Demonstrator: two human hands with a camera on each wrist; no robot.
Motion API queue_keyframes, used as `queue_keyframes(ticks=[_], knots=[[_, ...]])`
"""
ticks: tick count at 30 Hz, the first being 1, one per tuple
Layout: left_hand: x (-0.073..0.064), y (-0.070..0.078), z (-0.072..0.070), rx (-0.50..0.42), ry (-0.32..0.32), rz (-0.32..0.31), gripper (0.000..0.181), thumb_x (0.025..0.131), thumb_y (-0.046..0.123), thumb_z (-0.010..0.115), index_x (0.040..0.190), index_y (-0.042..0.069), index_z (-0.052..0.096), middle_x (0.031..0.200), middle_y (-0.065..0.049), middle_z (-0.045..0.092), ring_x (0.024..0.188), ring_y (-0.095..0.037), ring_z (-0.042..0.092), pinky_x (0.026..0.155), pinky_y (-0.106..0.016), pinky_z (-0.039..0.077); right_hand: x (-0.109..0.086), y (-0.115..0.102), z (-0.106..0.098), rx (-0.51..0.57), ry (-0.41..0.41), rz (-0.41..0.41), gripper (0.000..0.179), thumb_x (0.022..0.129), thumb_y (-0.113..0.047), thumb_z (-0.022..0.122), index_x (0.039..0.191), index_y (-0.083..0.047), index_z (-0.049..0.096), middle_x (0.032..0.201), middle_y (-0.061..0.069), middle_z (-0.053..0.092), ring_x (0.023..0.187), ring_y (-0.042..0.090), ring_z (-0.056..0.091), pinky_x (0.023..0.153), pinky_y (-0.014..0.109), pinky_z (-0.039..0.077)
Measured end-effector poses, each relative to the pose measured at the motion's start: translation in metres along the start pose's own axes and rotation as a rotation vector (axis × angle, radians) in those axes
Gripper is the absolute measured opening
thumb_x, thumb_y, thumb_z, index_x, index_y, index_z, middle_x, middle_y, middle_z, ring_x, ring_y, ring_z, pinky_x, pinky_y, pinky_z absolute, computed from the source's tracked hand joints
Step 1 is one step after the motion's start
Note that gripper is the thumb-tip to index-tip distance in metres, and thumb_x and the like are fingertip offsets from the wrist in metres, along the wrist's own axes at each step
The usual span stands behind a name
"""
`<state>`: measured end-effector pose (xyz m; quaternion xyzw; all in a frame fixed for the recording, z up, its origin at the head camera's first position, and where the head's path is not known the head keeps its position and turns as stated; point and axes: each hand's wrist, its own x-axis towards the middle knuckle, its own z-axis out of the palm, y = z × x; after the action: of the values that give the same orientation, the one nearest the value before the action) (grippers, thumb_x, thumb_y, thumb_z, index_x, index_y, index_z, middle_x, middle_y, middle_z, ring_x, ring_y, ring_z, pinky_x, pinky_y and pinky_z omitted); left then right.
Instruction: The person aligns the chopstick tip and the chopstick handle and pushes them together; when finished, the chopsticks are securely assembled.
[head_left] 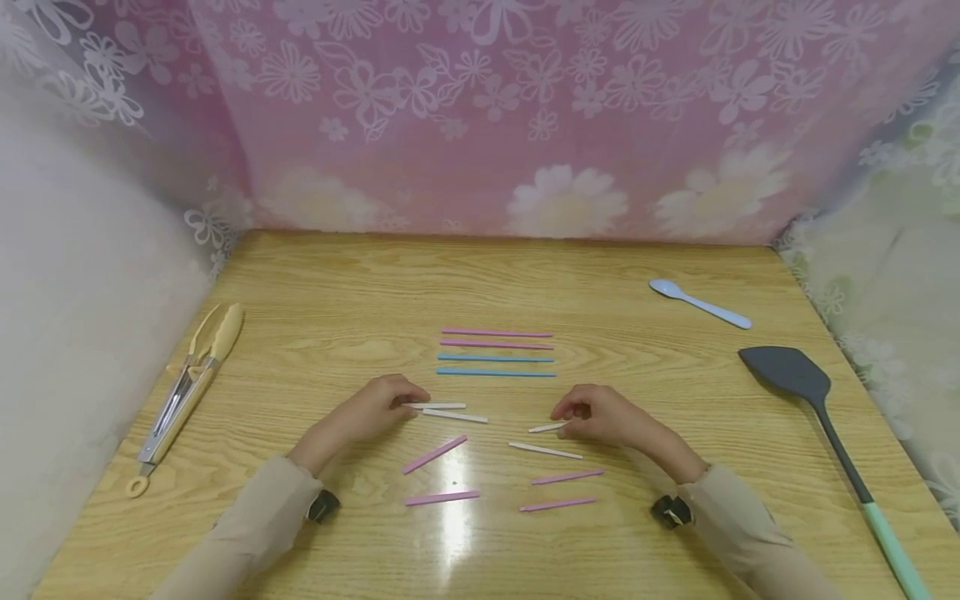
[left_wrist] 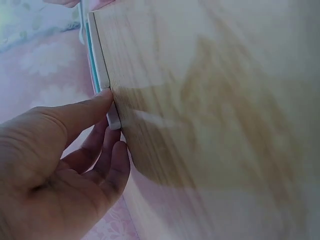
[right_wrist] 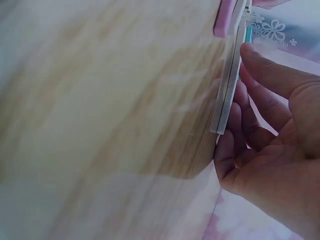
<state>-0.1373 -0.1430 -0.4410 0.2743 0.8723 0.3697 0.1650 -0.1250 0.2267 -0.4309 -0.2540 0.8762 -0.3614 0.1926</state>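
My left hand (head_left: 384, 405) pinches the left end of a thin white stick (head_left: 446, 406) on the table. A second white stick (head_left: 457, 416) lies slanted just below it. In the left wrist view the thumb and fingers (left_wrist: 102, 100) close on the white stick's near end. On the other side my right hand (head_left: 606, 415) has its thumb and fingertips at a short visible length of white stick (head_left: 542, 429); its right end is hidden by the hand. Nearer to me lies another white stick (head_left: 546, 451). Above the hands two pink sticks (head_left: 497, 333) and two blue sticks (head_left: 495, 359) form parallel rows.
Below the hands lie pink sticks, two at left (head_left: 442, 498) and two at right (head_left: 558, 504). Tongs (head_left: 187, 383) rest at the table's left side. A light blue spoon (head_left: 701, 304) and a dark spatula (head_left: 795, 375) with a green handle lie at right. Floral cloth (head_left: 487, 125) hangs behind.
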Motion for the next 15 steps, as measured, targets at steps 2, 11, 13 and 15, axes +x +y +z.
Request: queue_keyframes(ticks=[2,11,13,15], knots=[[0.0008,0.0001,0.0009,0.003,0.001,-0.002,0.021,0.093,0.004,0.059,0.112,-0.001,0.066,0.101,-0.008,0.065,0.095,-0.021,0.061,0.082,-0.031,0.052,0.0006,0.0003,0.0,-0.016,-0.008,-0.013,0.015,0.085,-0.014,0.072,0.097,-0.004,0.07,0.087,-0.001,0.061,0.079,0.007,0.049,0.069,0.023,0.045],[0.0033,0.0007,0.0016,0.076,0.016,0.043,0.019,0.092,0.004,0.06,0.108,0.0,0.069,0.095,-0.005,0.065,0.089,-0.017,0.059,0.076,-0.029,0.05,0.003,0.0009,0.0012,-0.061,0.004,-0.039,0.003,0.086,-0.009,0.07,0.088,-0.006,0.071,0.08,-0.004,0.058,0.073,0.004,0.045,0.065,0.022,0.044],[0.003,0.0008,0.0016,0.076,0.028,0.045,0.018,0.092,0.004,0.059,0.108,0.0,0.069,0.096,-0.005,0.065,0.089,-0.017,0.059,0.077,-0.03,0.05,0.003,0.001,0.0018,-0.058,0.01,-0.03,0.003,0.086,-0.009,0.07,0.087,-0.007,0.071,0.08,-0.004,0.059,0.072,0.004,0.046,0.064,0.021,0.044],[0.0031,0.0014,0.0022,0.068,0.048,0.039,0.018,0.093,0.005,0.06,0.108,0.002,0.069,0.096,-0.004,0.064,0.089,-0.016,0.058,0.077,-0.031,0.05,0.0033,0.0007,0.0028,-0.048,0.023,-0.011,0.004,0.086,-0.01,0.07,0.088,-0.007,0.071,0.081,-0.004,0.06,0.071,0.005,0.046,0.062,0.021,0.044]])
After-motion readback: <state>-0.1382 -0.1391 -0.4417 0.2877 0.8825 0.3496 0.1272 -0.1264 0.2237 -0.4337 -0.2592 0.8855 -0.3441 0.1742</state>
